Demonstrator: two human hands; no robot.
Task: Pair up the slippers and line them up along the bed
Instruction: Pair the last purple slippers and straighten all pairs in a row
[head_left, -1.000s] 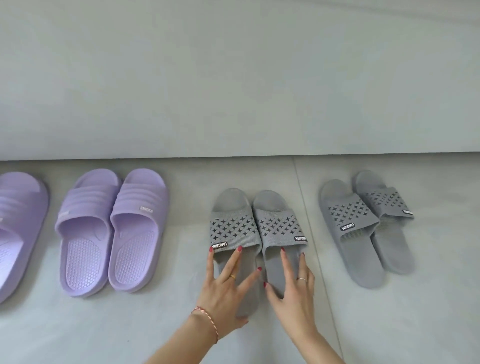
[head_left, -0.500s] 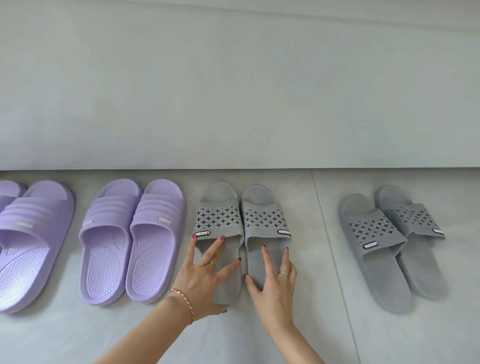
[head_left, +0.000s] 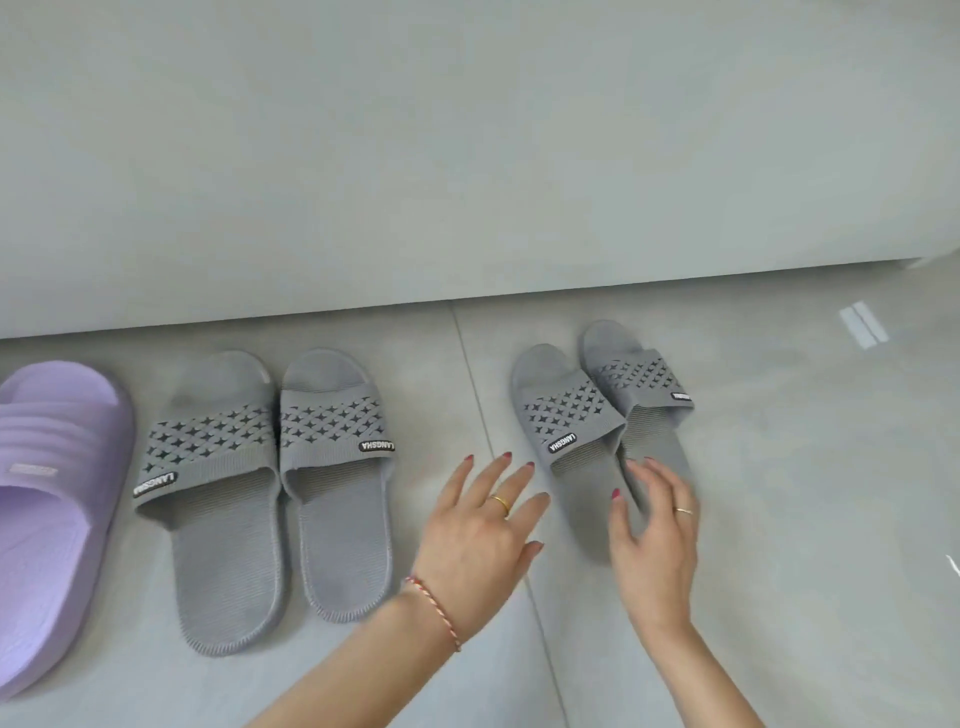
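Left hand (head_left: 480, 540) hovered palm-down, fingers spread, holding nothing. Right hand (head_left: 655, 540) reached over right grey pair (head_left: 597, 436), fingers parted, nothing gripped.

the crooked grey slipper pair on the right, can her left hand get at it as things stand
Probably yes. The left hand hovers open over bare floor just left of the overlapping, angled grey perforated-strap slippers, with nothing between. The right hand is already over their heels, which may crowd that end.
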